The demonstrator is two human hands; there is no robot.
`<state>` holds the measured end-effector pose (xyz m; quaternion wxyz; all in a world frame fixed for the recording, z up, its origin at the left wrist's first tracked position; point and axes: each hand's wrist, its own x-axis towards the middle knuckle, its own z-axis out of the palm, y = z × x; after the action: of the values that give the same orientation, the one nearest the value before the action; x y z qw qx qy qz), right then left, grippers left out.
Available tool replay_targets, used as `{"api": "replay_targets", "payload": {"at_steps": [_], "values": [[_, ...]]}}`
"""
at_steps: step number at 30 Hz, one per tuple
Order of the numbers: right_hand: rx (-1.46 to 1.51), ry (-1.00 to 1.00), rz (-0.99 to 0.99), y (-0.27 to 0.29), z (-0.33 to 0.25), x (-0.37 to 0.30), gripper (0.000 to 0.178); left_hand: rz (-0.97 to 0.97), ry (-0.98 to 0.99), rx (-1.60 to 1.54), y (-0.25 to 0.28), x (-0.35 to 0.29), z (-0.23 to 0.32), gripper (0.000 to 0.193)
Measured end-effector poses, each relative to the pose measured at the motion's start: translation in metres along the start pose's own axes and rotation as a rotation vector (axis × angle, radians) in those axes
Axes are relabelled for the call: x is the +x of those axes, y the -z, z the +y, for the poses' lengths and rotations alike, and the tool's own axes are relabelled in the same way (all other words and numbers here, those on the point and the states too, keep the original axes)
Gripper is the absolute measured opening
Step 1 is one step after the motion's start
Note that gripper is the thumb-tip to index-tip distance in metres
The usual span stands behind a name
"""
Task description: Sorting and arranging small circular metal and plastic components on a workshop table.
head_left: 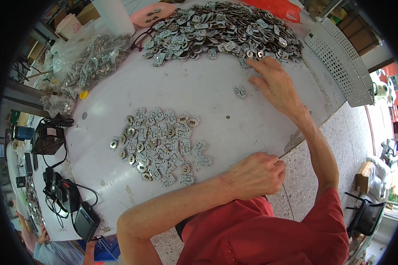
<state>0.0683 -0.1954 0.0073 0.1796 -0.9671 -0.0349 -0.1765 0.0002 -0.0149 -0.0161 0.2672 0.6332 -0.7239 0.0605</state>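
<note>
A large heap of small metal socket-like parts (194, 33) lies along the far side of the white table (199, 88). My right hand (276, 86) reaches to the heap's near edge, its index fingertip at the parts there and its thumb held apart. Just left of that thumb, a single metal part (240, 91) rests on the tabletop. My left hand (260, 174) is curled closed at the near table edge; its fingertips are turned away, so whatever they hold is hidden. Left of it spreads a second, smaller group of the same parts (157, 137), some showing round slotted faces.
A white perforated basket (340, 59) stands at the right edge. Plastic bags of parts (97, 57), a pink dish (151, 15) and a red bag (274, 8) lie at the back. Black adapters and cables (68, 194) sit on the left. Another person's hand (43, 234) shows lower left.
</note>
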Motion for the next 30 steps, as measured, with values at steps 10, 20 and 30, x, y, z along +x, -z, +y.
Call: {"api": "replay_targets", "payload": {"at_steps": [10, 20, 30], "values": [[0.348, -0.093, -0.059, 0.006, -0.013, -0.018, 0.029, -0.055, -0.009, 0.022, 0.002, 0.000, 0.000, 0.013], [0.304, 0.274, -0.077, -0.026, -0.062, -0.018, 0.035, -0.084, 0.016, -0.025, 0.001, 0.003, 0.002, 0.018], [0.297, 0.323, 0.071, -0.037, -0.058, 0.013, 0.031, -0.010, 0.005, 0.022, 0.001, -0.001, 0.001, 0.013]]}}
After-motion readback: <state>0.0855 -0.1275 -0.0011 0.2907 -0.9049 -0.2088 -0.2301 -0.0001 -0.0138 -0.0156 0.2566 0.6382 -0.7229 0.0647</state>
